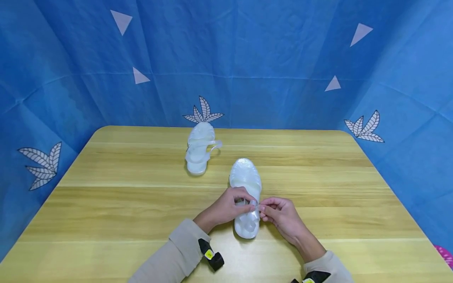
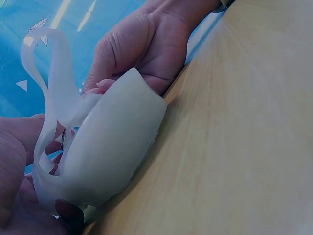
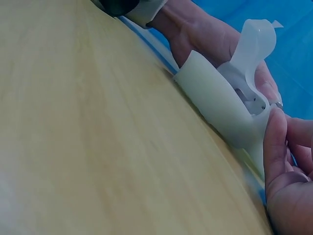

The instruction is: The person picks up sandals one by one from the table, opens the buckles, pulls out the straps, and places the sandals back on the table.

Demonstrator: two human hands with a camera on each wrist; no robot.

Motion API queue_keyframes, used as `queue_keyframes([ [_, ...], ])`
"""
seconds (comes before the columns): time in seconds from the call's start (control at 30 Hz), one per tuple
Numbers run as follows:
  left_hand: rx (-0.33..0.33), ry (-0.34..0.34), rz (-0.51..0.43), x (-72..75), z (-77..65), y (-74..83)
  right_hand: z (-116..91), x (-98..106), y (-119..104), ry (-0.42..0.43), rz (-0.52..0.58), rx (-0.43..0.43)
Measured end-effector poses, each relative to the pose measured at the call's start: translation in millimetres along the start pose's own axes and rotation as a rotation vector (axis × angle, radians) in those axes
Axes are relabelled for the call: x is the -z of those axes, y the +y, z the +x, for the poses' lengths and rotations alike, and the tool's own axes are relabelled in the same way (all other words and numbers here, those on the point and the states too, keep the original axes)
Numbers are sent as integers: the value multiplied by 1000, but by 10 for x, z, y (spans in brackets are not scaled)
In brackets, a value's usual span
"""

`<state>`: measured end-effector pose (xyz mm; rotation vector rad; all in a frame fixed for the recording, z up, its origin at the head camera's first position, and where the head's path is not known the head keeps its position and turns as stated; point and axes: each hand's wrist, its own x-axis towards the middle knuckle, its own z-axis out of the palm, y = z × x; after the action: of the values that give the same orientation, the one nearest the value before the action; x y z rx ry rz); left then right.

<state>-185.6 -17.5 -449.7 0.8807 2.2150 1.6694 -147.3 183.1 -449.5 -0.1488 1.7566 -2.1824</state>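
Note:
A translucent white sandal (image 1: 245,173) lies on the table between both hands, toe away from me. Its ankle strap (image 2: 62,81) arches above the heel in the left wrist view. My left hand (image 1: 230,204) reaches across the sandal and pinches the strap near a small metal buckle (image 3: 279,105) between thumb and forefinger. From the right side, my right hand (image 1: 284,218) pinches the strap at the buckle with thumb and forefinger, its fingertips close to the left hand's. In the right wrist view the thumb (image 3: 276,144) covers part of the pinched strap.
A matching sandal (image 1: 197,156) lies farther back to the left, its strap sticking out to the right. The wooden table (image 1: 106,212) has rounded far corners. A blue cloth (image 1: 230,47) with printed leaves and triangles hangs behind and beside it.

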Motion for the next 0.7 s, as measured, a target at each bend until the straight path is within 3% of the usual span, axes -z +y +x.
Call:
queue_keyframes([
  [0.53,-14,10,-11,-2,-1,14,13,-17,25,-25,37,43],
  [0.7,6,9,-6,8,-7,18,-4,-24,30,-32,1,98],
])
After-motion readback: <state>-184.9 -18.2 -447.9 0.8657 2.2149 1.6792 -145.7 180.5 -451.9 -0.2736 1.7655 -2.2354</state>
